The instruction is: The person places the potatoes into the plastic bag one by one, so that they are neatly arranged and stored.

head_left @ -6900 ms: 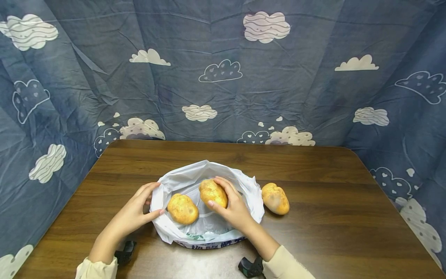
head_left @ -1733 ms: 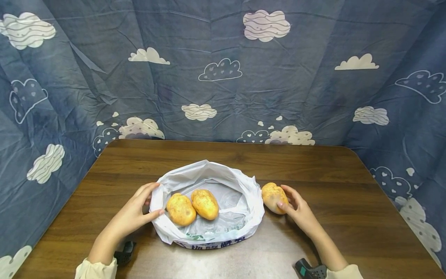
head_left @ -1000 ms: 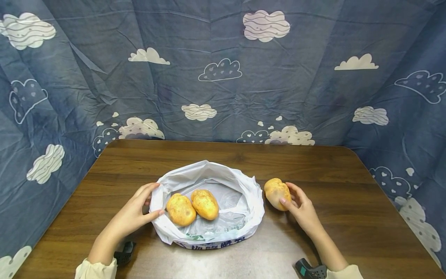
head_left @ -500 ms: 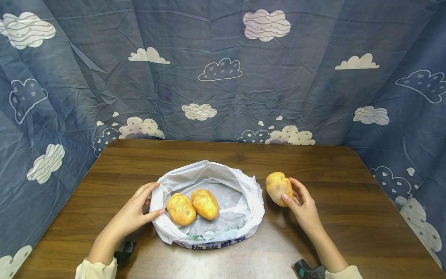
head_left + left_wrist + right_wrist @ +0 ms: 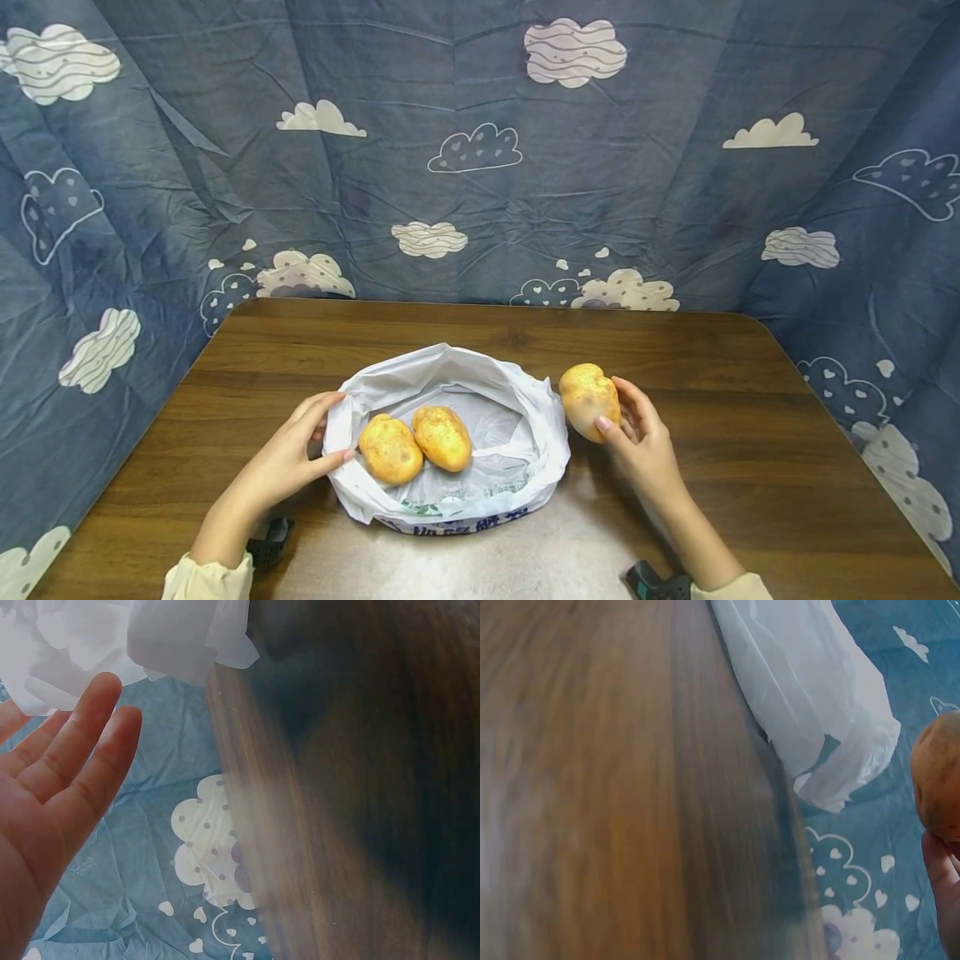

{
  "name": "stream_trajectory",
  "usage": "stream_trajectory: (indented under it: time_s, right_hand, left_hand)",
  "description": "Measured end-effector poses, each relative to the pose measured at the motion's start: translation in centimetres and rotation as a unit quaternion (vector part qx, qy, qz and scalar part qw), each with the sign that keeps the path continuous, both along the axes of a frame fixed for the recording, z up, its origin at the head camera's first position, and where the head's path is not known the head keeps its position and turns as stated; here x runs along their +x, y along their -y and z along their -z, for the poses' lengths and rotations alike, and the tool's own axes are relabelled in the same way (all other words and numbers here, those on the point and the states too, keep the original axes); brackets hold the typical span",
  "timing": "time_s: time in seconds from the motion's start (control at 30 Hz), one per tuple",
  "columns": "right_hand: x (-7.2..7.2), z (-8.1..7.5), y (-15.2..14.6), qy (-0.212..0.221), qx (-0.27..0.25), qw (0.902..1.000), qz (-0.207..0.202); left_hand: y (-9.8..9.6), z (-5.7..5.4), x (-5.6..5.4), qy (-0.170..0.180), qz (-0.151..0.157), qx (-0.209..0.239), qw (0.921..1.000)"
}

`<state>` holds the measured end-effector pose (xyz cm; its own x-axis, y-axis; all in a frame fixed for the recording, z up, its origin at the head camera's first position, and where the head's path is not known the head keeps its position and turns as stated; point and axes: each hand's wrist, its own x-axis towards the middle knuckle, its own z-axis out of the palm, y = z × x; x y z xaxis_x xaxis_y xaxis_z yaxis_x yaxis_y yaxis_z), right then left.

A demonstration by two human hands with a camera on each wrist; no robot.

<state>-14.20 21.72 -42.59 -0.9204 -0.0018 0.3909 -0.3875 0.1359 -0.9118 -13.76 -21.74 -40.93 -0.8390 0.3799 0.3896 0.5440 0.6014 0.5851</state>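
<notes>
In the head view, my right hand (image 5: 641, 442) holds a potato (image 5: 588, 400) up beside the bag's right rim. Its thumb lies across the near side and the fingers wrap the right side. The right wrist view shows part of this potato (image 5: 939, 776) at the right edge. A white plastic bag (image 5: 540, 417) sits with its mouth spread wide, and two potatoes, a left one (image 5: 390, 450) and a right one (image 5: 442, 439), lie side by side in it. At the bag's left rim, my left hand (image 5: 288, 454) rests with fingers spread and fairly straight, fingertips touching the plastic.
The bag stands on a brown wooden table (image 5: 720, 400). Behind the table hangs a blue curtain (image 5: 480, 208) with cloud prints. Black wrist devices, a left one (image 5: 270, 542) and a right one (image 5: 656, 582), sit at the two wrists.
The right hand earlier set a potato in the bag, then took the third from the table, lifted it and shifted it left toward the bag. The left hand has stayed put.
</notes>
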Motion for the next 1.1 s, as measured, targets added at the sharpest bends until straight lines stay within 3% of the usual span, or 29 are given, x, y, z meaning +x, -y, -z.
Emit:
stream_trajectory:
  time_s: [0.6, 1.1]
  right_hand:
    - [0.1, -1.3, 4.1, -0.037, -0.015, 0.997, -0.066]
    - [-0.1, -1.0, 8.2, -0.05, 0.011, 0.9901, -0.131]
  left_hand:
    - [-0.1, 0.0, 0.0, 0.007, 0.001, 0.002, 1.0]
    - [0.0, 0.1, -0.1, 0.002, 0.003, 0.004, 1.0]
